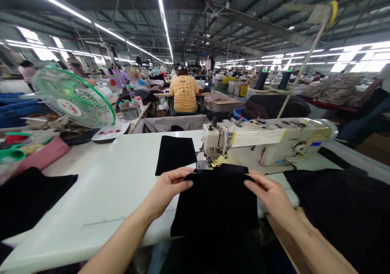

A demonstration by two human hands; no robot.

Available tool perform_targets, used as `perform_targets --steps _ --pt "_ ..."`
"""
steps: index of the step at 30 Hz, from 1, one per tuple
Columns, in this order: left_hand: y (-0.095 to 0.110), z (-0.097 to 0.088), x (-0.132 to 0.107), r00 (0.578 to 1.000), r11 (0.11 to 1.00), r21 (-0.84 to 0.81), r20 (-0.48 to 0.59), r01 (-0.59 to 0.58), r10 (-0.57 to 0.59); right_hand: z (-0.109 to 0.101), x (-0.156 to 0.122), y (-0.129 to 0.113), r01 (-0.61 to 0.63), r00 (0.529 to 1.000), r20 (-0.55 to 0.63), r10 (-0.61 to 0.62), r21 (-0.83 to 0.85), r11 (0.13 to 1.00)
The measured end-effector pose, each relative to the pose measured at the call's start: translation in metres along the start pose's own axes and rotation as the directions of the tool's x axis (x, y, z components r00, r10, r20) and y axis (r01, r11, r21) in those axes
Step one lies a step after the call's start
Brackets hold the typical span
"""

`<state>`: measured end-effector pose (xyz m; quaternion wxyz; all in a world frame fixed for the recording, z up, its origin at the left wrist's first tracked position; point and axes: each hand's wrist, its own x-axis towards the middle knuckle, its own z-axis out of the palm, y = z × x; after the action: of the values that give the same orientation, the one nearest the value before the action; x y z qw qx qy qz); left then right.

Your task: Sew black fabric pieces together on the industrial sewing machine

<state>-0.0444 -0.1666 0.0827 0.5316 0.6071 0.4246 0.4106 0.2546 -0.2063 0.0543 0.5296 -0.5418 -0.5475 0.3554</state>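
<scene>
Both hands grip a black fabric piece [217, 205] by its upper edge, which hangs down over the front edge of the sewing table [100, 193]. My left hand [172, 186] pinches the upper left corner, thumb on top. At the upper right corner, my right hand [266, 188] pinches the cloth the same way. A narrow strip of black cloth shows along the top edge between the hands. Just beyond it stands the head of a sewing machine [215, 140]. Another black fabric piece [176, 154] lies flat on the table, left of the needle area.
Dark cloth lies at the right [344, 201], and more black cloth [33, 197] at the left. A green fan [73, 99] stands at the back left. Thread cones [261, 80] rise behind the machine. Ahead, a person in a yellow shirt [184, 91] sits facing away.
</scene>
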Motion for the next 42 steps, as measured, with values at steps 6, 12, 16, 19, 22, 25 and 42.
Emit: perform_targets --steps 6,12,16,19,22,25,42 --pt "0.008 0.009 -0.006 0.972 0.989 0.085 -0.195 -0.118 0.133 -0.002 -0.001 0.01 -0.089 0.982 -0.153 0.114 0.163 0.983" --pt "0.011 0.013 -0.012 0.972 0.988 0.082 -0.185 -0.133 0.146 -0.002 -0.004 0.02 -0.147 0.979 -0.094 0.18 0.289 0.946" --pt "0.009 0.02 -0.013 0.957 0.981 -0.145 -0.28 -0.127 0.083 0.0 -0.006 0.018 -0.13 0.961 -0.192 0.2 0.327 0.936" --pt "0.011 0.025 -0.011 0.931 0.954 -0.269 -0.364 -0.133 0.027 0.002 -0.008 0.012 -0.133 0.934 -0.263 0.242 0.373 0.918" --pt "0.014 0.027 -0.01 0.902 0.934 -0.341 -0.428 -0.108 -0.052 0.005 -0.01 0.003 -0.137 0.914 -0.285 0.29 0.454 0.88" --pt "0.016 0.028 -0.009 0.884 0.917 -0.396 -0.447 -0.059 -0.136 0.007 -0.01 -0.003 -0.158 0.903 -0.27 0.336 0.517 0.841" --pt "0.015 0.032 -0.002 0.868 0.911 -0.403 -0.481 -0.09 -0.127 0.004 -0.012 0.001 -0.176 0.92 -0.222 0.323 0.501 0.847"
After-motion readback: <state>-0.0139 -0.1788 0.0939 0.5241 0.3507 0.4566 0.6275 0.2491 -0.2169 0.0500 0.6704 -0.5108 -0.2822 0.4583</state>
